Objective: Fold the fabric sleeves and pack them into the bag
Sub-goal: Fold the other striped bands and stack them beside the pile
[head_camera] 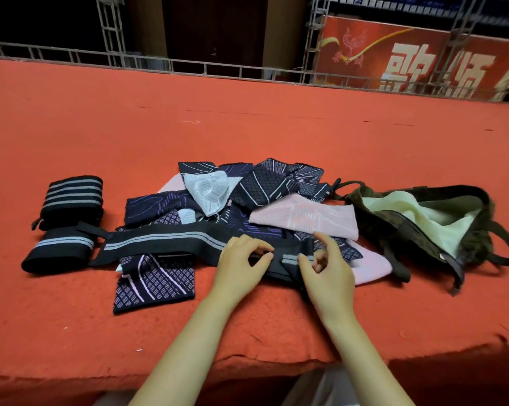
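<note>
A long black sleeve with grey stripes (165, 243) lies stretched across a loose pile of dark patterned, pink and white sleeves (247, 200). My left hand (241, 266) pinches its right end, and my right hand (325, 269) pinches the turned-over tip beside it. Two folded black striped sleeves sit at the left, one farther back (71, 200) and one nearer (58, 249). The dark olive bag (423, 227) lies open at the right, its pale lining showing.
Everything rests on a red felt-covered surface (247, 127) whose front edge runs just below my forearms. A metal truss rail (188, 64) borders the far side, with a red banner (423, 60) behind it at the right. The bag's straps (505, 250) trail rightwards.
</note>
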Demonstrator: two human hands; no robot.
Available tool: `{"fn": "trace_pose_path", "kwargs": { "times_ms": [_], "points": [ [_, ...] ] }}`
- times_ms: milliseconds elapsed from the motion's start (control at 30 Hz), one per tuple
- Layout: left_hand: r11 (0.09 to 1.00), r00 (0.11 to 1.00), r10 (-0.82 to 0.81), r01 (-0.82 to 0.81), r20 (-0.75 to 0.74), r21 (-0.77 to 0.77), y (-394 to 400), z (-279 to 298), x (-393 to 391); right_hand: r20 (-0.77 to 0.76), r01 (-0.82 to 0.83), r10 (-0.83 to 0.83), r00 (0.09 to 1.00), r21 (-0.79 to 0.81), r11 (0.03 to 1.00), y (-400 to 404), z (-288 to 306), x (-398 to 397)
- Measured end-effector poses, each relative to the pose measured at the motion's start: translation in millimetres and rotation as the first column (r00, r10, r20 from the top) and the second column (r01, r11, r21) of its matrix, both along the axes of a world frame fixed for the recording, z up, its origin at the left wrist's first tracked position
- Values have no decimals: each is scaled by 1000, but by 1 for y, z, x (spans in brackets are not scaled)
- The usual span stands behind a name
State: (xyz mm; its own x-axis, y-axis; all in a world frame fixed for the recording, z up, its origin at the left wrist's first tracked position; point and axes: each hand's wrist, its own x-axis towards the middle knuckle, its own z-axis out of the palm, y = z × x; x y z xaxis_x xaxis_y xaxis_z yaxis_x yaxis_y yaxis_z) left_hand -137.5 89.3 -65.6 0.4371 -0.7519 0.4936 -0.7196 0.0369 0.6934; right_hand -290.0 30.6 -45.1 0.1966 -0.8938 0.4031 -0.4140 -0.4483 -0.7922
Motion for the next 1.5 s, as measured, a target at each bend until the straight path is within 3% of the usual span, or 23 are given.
{"fn": "trace_pose_path", "kwargs": {
  "times_ms": [133, 233, 267, 333, 400, 433, 533, 600, 700, 733, 900, 1033, 1100, 1200, 1267, 1367, 1500],
  "points": [
    [999, 994, -51, 50, -93, -15, 2, 1, 0, 209, -77, 85, 974, -48, 996, 0, 17, 16],
    [997, 937, -64, 45, -342, -62, 2, 10, 1, 367, -339, 314, 876, 4, 941, 1, 33, 36],
    [995, 874, -63, 21, -482, -93, 2, 14, 1, 336, -423, 392, 856, 21, 906, 2, 36, 43],
    [984, 615, -87, -72, -784, -166, 4, 22, 2, 144, -502, 494, 858, 23, 865, 3, 28, 55],
    [964, 317, -191, -117, -929, -238, 4, 23, 9, -70, -488, 484, 872, -59, 871, 1, 9, 60],
    [958, 212, -229, -125, -950, -259, 5, 24, 12, -134, -477, 464, 876, -92, 874, 0, 0, 61],
    [953, 118, -260, -127, -958, -274, 8, 23, 13, -116, -447, 436, 893, -100, 889, -1, -10, 59],
    [948, 76, -288, -118, -955, -295, 8, 25, 12, 10, -413, 414, 910, -23, 910, -2, -8, 58],
    [924, -94, -379, -99, -921, -370, 11, 30, 11, 243, -402, 355, 903, 182, 898, -4, -4, 57],
    [920, -113, -392, -78, -913, -385, 11, 31, 10, 279, -423, 361, 890, 209, 882, -4, -3, 56],
    [914, -34, -401, 40, -915, -403, 9, 30, 1, 442, -550, 419, 793, 225, 804, -7, -4, 55],
    [902, 78, -427, 106, -901, -419, 11, 29, -2, 484, -546, 394, 781, 225, 807, -9, -6, 53],
    [924, 218, -381, 63, -898, -377, 11, 26, 1, 474, -527, 388, 790, 203, 825, -9, -6, 52],
    [959, 574, -232, 0, -785, -283, 9, 20, 6, 464, -523, 400, 790, 172, 835, -7, -6, 50],
    [971, 686, -162, -19, -710, -240, 9, 18, 6, 474, -546, 421, 773, 159, 823, -5, -5, 48],
    [978, 715, -105, -53, -691, -203, 8, 15, 7, 440, -590, 483, 757, 144, 795, -1, -2, 45],
    [985, 713, -36, -92, -700, -145, 5, 9, 11, 278, -580, 534, 798, 117, 806, 3, -3, 45]
  ]
}}
